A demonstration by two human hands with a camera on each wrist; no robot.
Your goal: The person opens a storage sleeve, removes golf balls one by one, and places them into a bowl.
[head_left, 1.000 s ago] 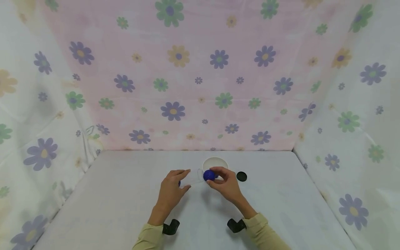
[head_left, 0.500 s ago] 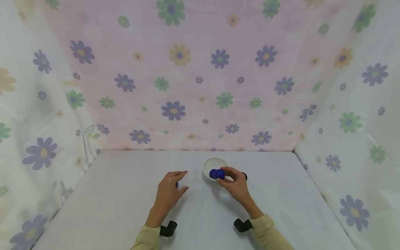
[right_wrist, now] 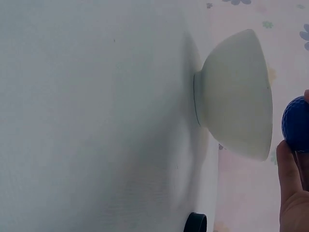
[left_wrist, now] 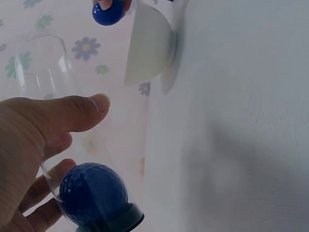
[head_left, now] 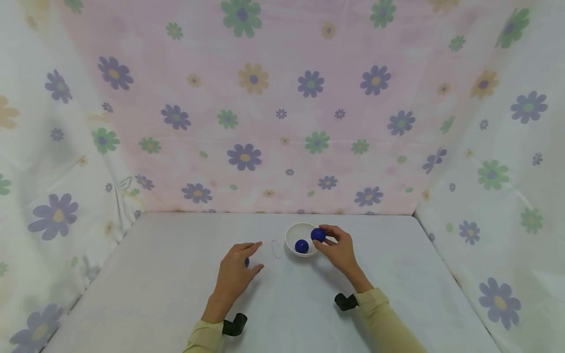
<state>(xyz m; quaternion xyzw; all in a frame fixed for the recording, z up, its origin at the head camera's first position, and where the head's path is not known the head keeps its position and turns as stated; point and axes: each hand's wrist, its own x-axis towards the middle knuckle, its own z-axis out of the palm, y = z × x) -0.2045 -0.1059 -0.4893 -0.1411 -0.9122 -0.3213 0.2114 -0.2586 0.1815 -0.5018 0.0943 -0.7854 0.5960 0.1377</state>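
Pinching a dimpled blue ball (head_left: pixel 318 235) between thumb and fingers above the rim of the smooth white bowl (right_wrist: pixel 236 96), the right hand (head_left: pixel 337 247) seems mid-transfer; which way is unclear. The left hand (head_left: pixel 236 272) curls its fingers round a clear, thin-walled jar (left_wrist: pixel 43 63), tilted mouth toward the bowl, a second ball (left_wrist: pixel 94 193) at its dark base (left_wrist: pixel 126 218). A third ball (head_left: pixel 302 246) sits in the bowl. The next move probably calls for a secure pinch, as round balls roll easily.

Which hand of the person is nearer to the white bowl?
The right hand: it holds a blue ball above the right edge of the white bowl. The left hand is farther, to the bowl's left, gripping a clear container.
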